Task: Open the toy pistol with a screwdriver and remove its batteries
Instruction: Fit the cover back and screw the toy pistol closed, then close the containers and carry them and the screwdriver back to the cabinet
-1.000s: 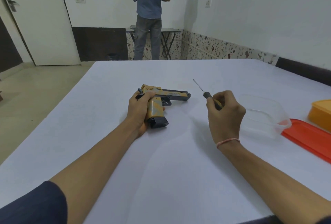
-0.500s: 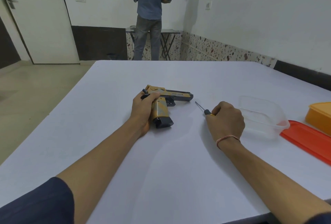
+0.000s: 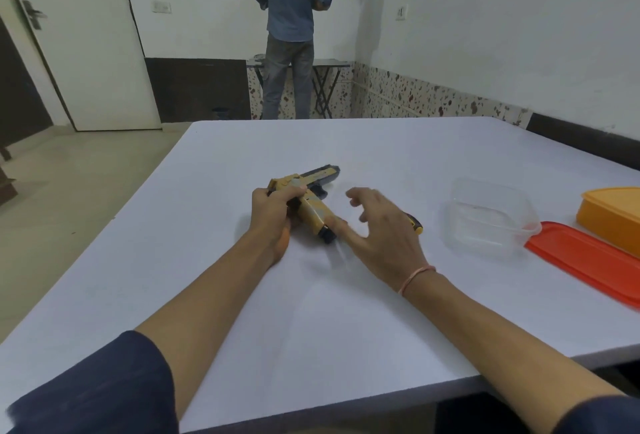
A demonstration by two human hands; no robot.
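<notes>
Most of the screwdriver [image 3: 414, 223] is hidden from us behind the right hand [image 3: 384, 236]. Only a black-and-yellow end of its handle shows past the knuckles, and it seems to lie on the table [image 3: 346, 329] rather than in the fingers. That hand is blurred, its fingers spread and loosely bent, closed round nothing, its thumb just beside the butt of the toy pistol [image 3: 314, 214]. The left hand [image 3: 272, 215] covers the rear of the pistol, with its fingers wrapped over the top in a firm hold.

The pistol is near the middle of the table, between the two hands, barrel pointing away and to the right. Its frame and grip are tan-yellow with a mottled pattern, the barrel end is dark, and the base of the grip is black. Its screws are too small for us to tell.

To the right a clear tub [image 3: 485, 215] stands beside an orange lid [image 3: 588, 257] and a yellow-orange box [image 3: 613, 215], both cut off by the frame's edge.
</notes>
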